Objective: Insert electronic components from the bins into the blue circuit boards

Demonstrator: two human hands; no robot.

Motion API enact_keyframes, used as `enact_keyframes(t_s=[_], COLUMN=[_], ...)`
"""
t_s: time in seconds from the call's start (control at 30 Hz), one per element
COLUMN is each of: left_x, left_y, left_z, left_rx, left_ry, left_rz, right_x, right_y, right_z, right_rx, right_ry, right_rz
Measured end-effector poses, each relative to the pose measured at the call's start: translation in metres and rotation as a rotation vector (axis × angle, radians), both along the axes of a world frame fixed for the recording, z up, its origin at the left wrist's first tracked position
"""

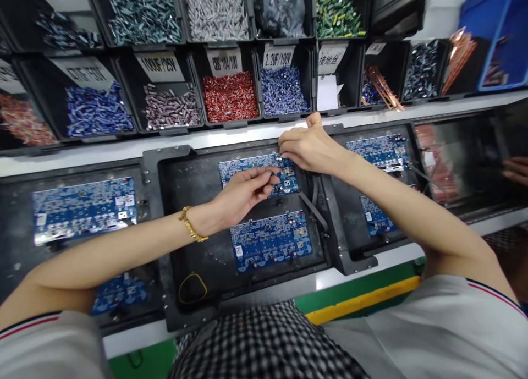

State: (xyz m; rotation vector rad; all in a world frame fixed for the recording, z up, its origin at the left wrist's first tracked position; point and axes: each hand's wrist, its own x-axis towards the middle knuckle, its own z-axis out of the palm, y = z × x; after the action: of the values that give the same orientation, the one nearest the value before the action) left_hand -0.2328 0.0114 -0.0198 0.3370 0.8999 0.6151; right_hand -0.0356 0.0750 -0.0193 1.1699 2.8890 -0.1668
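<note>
My left hand hovers over the far blue circuit board. Its thumb and fingers pinch a small dark component whose kind I cannot make out. Close by, my right hand is at the top right edge of the same board, its fingers closed together and bent down. Whatever those fingertips grip, if anything, is hidden. A second blue circuit board lies nearer to me in the black tray.
Bins of parts line the back, including red capacitors and blue capacitors. Neighbouring trays hold more boards, one board at left and another board at right. A yellow rubber band lies in my tray. Another person's hand shows far right.
</note>
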Motion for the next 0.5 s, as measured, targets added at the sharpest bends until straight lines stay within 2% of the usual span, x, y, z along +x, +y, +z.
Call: enact_keyframes(t_s=[0.3, 0.4, 0.5], left_x=[0.000, 0.000, 0.003], left_y=[0.000, -0.002, -0.005], left_z=[-0.001, -0.003, -0.003], left_rx=[-0.063, -0.074, -0.067], left_ry=[0.035, 0.034, 0.025], left_rz=[-0.001, -0.002, 0.010], right_x=[0.000, -0.005, -0.016], right_y=[-0.003, -0.011, -0.033], right_z=[0.003, 0.010, 0.021], right_rx=[-0.044, -0.056, -0.092], right_ry=[-0.033, -0.002, 0.124], right_rz=[-0.045, -0.120, -0.236])
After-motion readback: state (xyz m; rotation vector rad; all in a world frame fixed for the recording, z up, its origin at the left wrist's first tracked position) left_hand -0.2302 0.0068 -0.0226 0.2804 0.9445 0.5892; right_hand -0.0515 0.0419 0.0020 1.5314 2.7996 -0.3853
